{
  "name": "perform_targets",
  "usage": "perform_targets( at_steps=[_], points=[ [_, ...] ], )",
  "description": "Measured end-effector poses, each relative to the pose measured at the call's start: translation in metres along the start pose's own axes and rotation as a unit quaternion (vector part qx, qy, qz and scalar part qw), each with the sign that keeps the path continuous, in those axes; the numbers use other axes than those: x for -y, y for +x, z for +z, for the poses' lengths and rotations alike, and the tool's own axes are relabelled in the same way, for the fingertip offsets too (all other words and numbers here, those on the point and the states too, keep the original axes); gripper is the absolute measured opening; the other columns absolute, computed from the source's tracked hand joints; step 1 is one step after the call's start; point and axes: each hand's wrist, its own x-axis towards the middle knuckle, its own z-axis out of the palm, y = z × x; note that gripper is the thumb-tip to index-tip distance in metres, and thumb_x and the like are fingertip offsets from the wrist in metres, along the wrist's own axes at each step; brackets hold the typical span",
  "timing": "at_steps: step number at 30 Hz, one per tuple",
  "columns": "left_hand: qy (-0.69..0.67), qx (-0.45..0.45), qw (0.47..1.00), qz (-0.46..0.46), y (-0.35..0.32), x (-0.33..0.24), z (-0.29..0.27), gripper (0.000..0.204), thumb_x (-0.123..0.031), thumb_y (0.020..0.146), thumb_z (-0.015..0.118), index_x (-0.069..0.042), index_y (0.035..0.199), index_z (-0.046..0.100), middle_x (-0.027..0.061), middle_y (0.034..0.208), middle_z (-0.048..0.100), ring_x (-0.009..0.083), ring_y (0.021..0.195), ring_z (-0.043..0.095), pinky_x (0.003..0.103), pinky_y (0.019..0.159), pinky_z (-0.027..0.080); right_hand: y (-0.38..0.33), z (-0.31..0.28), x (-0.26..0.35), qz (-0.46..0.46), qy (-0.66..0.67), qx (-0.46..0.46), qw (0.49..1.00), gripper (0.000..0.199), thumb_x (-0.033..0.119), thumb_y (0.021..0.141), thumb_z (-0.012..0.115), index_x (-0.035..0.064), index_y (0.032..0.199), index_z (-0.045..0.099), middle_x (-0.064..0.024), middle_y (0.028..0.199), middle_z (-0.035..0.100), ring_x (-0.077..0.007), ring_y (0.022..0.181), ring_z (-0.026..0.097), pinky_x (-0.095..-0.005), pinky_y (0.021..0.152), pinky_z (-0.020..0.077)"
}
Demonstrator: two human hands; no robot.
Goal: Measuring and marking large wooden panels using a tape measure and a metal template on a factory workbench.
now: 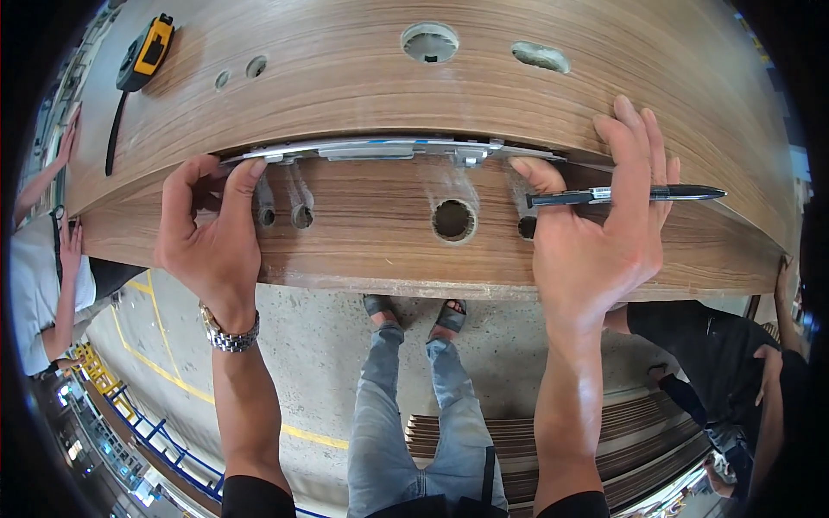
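A wood-grain door panel (371, 78) lies flat, its near edge (371, 250) facing me with drilled holes. A long metal lock plate (380, 150) sits along the top of that edge. My left hand (211, 233) presses the plate's left end with thumb and fingers; a metal watch is on the wrist. My right hand (604, 229) rests on the plate's right end, thumb on the metal, with a black pen (630, 195) held between the fingers, lying horizontally.
A yellow and black tape measure (145, 53) lies on the panel's far left. Larger holes (429, 41) are cut in the top face. A person in white stands left (39, 285), another in black right (717, 345). Stacked panels (553, 432) lie on the concrete floor below.
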Motion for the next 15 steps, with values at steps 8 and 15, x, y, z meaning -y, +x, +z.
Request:
perform_targets(
  at_steps=[8, 15],
  points=[
    [-0.027, -0.006, 0.999, -0.019, 0.003, 0.001, 0.001, 0.029, -0.009, 0.079, 0.090, -0.001, 0.098, 0.071, -0.0014, 0.082, 0.069, 0.0051, 0.071, 0.058, 0.020, 0.068, 0.048, 0.004, 0.003, -0.001, -0.022, 0.011, -0.027, 0.999, 0.053, 0.014, 0.069, 0.093, 0.0051, 0.115, 0.068, -0.0112, 0.123, 0.073, -0.0348, 0.123, 0.064, -0.0482, 0.110, 0.0432],
    [-0.019, -0.009, 1.000, -0.006, 0.000, 0.003, 0.002, 0.028, -0.009, 0.079, 0.090, -0.002, 0.099, 0.072, -0.0024, 0.083, 0.069, 0.0047, 0.073, 0.058, 0.020, 0.069, 0.048, 0.003, -0.006, 0.012, -0.124, 0.035, -0.018, 0.991, 0.048, 0.011, 0.079, 0.088, -0.0008, 0.119, 0.065, -0.0195, 0.123, 0.071, -0.0359, 0.123, 0.064, -0.0501, 0.107, 0.0473]
  ],
)
